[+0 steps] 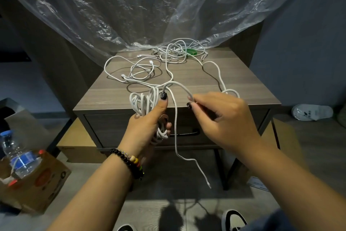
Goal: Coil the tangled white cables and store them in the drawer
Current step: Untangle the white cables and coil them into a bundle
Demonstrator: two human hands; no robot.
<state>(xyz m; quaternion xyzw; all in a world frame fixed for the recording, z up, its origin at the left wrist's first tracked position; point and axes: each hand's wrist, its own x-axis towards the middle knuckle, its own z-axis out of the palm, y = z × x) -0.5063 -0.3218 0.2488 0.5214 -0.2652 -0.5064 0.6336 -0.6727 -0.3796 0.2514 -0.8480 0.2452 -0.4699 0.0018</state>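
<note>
1. The left hand (148,120) has its fingers curled round a coiled bundle of white cable (144,105), thumb pointing up along the loops, which stick out above and below the fist.
2. The right hand (222,116) pinches a strand of the same cable between thumb and fingertips (191,101); that strand arches up and left from the pinch to the top of the bundle.
3. Between the two hands a loose cable end (187,159) hangs down past the front of the drawer (116,127), which is closed, its dark handle (185,133) showing just below the hands.
4. Beyond the fingers, on top of the wooden nightstand (234,80), lies the rest of the tangled white cables (142,71): one loose group to the left, a denser knot farther back beside a small green item (192,51).
5. A clear plastic sheet (131,9) hangs behind the nightstand.
6. A beaded bracelet (129,161) sits on the left wrist.
7. Left of that arm, a water bottle (16,154) stands in a cardboard box (45,184) on the floor.
</note>
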